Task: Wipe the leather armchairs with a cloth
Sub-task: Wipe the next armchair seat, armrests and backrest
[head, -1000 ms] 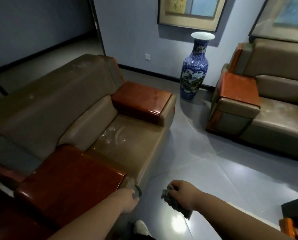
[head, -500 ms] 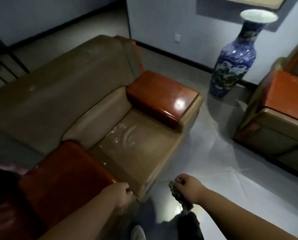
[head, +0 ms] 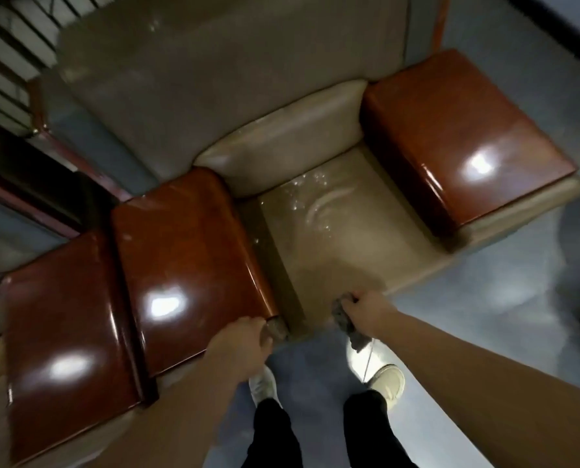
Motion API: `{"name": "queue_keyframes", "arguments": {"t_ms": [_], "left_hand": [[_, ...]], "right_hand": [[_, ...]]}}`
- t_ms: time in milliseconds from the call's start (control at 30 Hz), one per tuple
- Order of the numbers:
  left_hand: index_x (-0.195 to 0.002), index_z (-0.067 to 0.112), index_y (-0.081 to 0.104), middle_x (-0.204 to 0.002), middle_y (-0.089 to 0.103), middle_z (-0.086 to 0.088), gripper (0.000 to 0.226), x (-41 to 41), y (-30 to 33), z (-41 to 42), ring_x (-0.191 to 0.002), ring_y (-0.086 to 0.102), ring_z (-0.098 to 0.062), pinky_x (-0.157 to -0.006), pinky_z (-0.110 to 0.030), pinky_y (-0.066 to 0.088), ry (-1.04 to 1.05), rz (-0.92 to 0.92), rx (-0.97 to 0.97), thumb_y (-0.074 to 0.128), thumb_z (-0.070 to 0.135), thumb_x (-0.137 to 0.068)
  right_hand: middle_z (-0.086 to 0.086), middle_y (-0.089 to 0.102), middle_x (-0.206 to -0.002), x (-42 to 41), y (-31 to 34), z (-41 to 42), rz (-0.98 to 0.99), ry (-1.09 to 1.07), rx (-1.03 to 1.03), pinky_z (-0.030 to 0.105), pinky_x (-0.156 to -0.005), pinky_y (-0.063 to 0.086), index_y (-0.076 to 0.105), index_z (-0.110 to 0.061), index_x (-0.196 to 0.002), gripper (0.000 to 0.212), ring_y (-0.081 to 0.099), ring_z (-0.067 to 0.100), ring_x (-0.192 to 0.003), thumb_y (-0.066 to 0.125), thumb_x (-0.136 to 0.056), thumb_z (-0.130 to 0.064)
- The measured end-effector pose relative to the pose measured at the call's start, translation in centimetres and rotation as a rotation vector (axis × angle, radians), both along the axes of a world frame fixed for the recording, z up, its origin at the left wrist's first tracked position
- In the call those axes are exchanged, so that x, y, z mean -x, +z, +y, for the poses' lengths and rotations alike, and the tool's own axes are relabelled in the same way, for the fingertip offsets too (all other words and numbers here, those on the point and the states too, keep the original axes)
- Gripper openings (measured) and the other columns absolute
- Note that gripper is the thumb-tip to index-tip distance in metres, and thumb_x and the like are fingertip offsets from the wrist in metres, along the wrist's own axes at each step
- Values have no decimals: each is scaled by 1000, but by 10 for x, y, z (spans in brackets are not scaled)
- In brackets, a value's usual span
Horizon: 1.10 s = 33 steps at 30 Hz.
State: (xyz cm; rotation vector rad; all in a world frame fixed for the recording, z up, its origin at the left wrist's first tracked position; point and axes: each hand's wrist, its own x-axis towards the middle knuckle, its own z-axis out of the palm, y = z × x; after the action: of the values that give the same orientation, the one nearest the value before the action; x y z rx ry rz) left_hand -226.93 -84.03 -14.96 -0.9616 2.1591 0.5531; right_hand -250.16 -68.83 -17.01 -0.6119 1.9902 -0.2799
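- Right hand [head: 366, 312] closed around a crumpled grey cloth [head: 347, 320], parked at the front edge of the armchair [head: 342, 238] seat.
- Seat stretching away toward 12 o'clock from that grip, long axis front to back; right hand nearer to it.
- Left hand [head: 239, 342] at 9 o'clock of the right, curled over the front end of the near armrest [head: 187, 251]; holding anything, cannot tell.
- Tan leather, smooth, with pale smears and droplets mid-seat; armrest tops glossy red-brown, rounded.

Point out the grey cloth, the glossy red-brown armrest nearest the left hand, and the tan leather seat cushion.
grey cloth [head: 344, 314]: head view, bunched part beside the right hand.
glossy red-brown armrest [head: 184, 251]: head view, middle of its top.
tan leather seat cushion [head: 346, 244]: head view, centre of seat.
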Motion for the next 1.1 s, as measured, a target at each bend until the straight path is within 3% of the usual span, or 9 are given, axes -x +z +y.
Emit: {"name": "queue_keyframes", "arguments": {"t_ms": [233,367,433,533,667,833,933,1033,1100], "left_hand": [[-160,25,35,-167,33,-6,63,8,-97,-70,-153,32,-28,-124,-48,29,-214,41,150,48,51,-103],[-168,22,15,-178,-1,-5,74,13,-166,-81,-164,-3,-26,-128,-43,-6,-399,153,175,27,60,-105],[-168,21,20,-178,2,-7,79,14,-191,-90,-164,-6,-27,-129,-46,-9,-491,162,218,22,64,-102],[-156,23,48,-173,24,-9,70,2,-214,-93,-163,4,-30,-132,-54,4,-532,301,255,33,61,-99],[-142,23,61,-165,39,-8,62,-5,-217,-97,-161,18,-31,-130,-57,15,-514,424,259,45,57,-94],[-140,22,62,-163,43,-10,59,-1,-219,-97,-159,22,-32,-130,-56,15,-489,476,268,49,56,-93],[-139,21,63,-163,42,-9,59,-3,-222,-97,-159,22,-31,-130,-55,13,-466,521,277,52,55,-92],[-138,21,64,-162,42,-9,59,-4,-227,-97,-159,22,-32,-131,-54,12,-463,543,292,53,55,-91],[-138,21,64,-161,42,-9,58,-5,-231,-97,-159,23,-32,-131,-53,10,-461,567,296,53,55,-91]], "right_hand": [[18,54,-147,-20,-106,-82,47,159,-77,40,-100,47,43,-7,-151,43,59,35,-126,31,-113,-22],[11,70,-123,-39,-179,-100,94,-71,122,33,-82,49,54,-25,-141,40,64,22,-89,30,-112,-37],[6,64,-136,-56,-220,-91,167,190,190,35,-98,49,48,-30,-149,48,62,20,-104,25,-111,-46],[0,27,-169,-83,-266,-67,305,544,122,42,-130,6,33,-25,-161,58,16,29,-155,24,-108,-45],[15,36,-164,-101,-291,-75,544,527,221,49,-124,-2,50,-7,-150,61,9,35,-158,48,-97,-39],[8,-9,-174,-109,-316,-84,537,656,271,50,-127,-4,0,-19,-167,90,-15,29,-159,44,-98,-55],[6,-4,-174,-116,-315,-33,554,746,283,49,-129,5,14,-18,-167,71,-8,28,-161,32,-106,-51],[9,1,-173,-92,-313,-19,584,897,313,48,-129,2,22,-14,-165,71,-2,31,-160,41,-106,-48],[14,9,-172,-62,-315,-56,727,758,277,48,-129,-5,26,-9,-163,75,1,35,-159,51,-102,-44]]}}
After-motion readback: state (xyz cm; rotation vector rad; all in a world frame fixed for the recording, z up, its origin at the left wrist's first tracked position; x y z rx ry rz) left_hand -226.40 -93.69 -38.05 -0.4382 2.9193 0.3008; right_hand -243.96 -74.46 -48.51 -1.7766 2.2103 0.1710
